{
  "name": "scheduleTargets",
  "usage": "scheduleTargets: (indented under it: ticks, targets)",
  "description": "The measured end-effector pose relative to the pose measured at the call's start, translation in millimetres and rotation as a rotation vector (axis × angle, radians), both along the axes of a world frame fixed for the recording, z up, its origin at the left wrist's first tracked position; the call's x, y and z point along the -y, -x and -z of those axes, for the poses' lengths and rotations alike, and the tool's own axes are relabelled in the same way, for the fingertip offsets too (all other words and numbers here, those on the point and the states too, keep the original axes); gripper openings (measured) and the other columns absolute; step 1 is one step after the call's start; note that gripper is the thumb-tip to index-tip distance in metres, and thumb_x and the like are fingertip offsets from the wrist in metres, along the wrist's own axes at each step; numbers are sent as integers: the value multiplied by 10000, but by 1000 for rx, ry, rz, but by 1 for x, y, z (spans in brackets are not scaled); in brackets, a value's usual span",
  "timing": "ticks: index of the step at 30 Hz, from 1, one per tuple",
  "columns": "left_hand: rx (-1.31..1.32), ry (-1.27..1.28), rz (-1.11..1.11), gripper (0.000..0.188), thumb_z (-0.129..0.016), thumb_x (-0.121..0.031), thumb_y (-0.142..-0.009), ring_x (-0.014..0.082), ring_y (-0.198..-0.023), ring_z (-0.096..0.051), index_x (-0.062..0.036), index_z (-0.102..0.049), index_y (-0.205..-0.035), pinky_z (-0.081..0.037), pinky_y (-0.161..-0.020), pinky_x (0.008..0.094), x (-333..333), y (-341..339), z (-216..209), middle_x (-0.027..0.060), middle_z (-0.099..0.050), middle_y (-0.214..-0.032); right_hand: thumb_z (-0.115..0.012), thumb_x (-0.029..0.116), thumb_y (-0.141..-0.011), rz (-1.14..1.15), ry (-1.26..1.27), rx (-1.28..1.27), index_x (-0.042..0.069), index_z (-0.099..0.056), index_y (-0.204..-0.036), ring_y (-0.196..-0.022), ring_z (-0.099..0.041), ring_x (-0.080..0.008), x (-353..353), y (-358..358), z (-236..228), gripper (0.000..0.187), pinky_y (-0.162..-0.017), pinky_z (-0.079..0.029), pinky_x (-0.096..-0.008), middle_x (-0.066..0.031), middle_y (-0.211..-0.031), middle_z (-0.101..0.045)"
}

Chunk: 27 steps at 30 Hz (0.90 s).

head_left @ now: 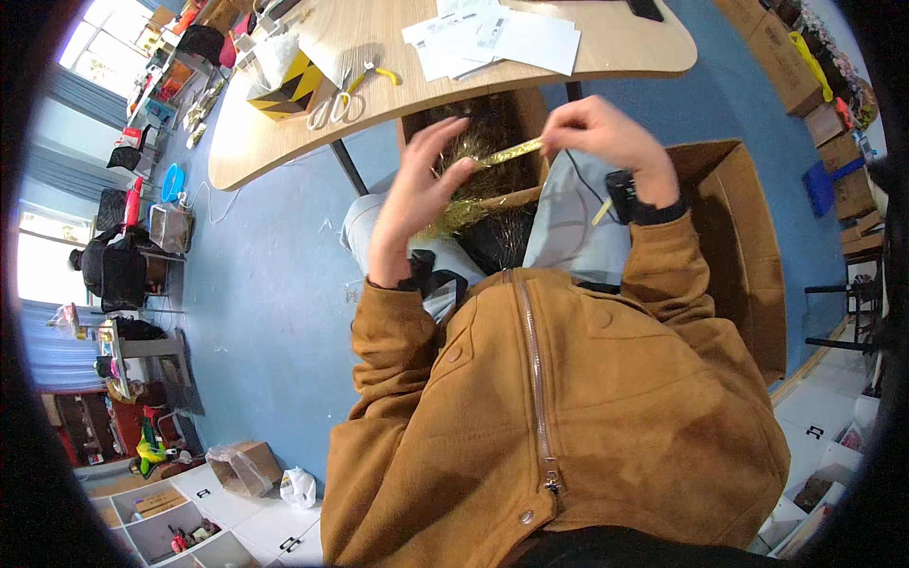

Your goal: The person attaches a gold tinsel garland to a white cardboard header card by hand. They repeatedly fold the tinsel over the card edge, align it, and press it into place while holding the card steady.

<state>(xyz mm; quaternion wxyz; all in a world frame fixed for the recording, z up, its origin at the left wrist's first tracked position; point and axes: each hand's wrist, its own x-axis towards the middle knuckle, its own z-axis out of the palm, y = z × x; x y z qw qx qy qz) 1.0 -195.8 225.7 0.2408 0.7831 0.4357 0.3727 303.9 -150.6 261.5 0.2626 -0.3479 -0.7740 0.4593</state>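
Strip, gold (513, 152), upper centre | pinched by right hand (606, 135), probably so it is kept straight | left hand (417, 180) spread; thumb's grip cannot be told

The thin gold foil-like strip (512, 152) looks glossy; the long-sleeved brown cloth jacket (653, 388) is napped and matt, its silver metal zip (535, 364) shiny. The pale round-cornered wood-grain tabletop (625, 40) looks smooth; the rectangular brown cardboard box (757, 256), matt.

The top edge crops the bench (625, 43) and a black object (647, 8); the right hand (598, 131) covers one end of the gold strip (512, 152).
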Motion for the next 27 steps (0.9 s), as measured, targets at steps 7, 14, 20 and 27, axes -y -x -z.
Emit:
scheduleTargets:
  ticks: [7,14,20,27]
  targets:
    - [397,353,50,184,-611,-153,-1054,104,-900,-595,8,-698,-1038,-490,-815,277,-9,-21,17,24,-696,-976,-701,213,-975,-50,65,80,26,-774,-936,-688,-554,-78,-3,22,-2,205,-632,-456,-270,-3,-791,-711]
    - [516,275,-307,237,-602,-190,-1066,93,-887,-610,9,-695,-978,-473,-826,250,-16,89,43,15,-699,-914,-684,171,-988,220,135,22,33,-763,-944,-658,-538,-43,-15,-37,1,165,-580,-427,-222,21,-788,-686]
    - [-95,453,-218,254,-659,-115,-987,227,-975,-684,-26,-705,-1220,-515,-903,339,-18,80,52,144,-739,-1051,-688,139,-955,228,27,37,19,-760,-958,-706,-617,-111,-21,2,7,140,-653,-496,-276,-42,-818,-727]
    - [550,647,226,319,-642,-103,-1026,101,-968,-645,12,-650,-1324,-525,-865,262,-33,-23,26,60,-731,-1099,-706,207,-911,33,-59,172,8,-751,-952,-756,-679,-268,-23,57,7,208,-709,-517,-367,-164,-835,-717]
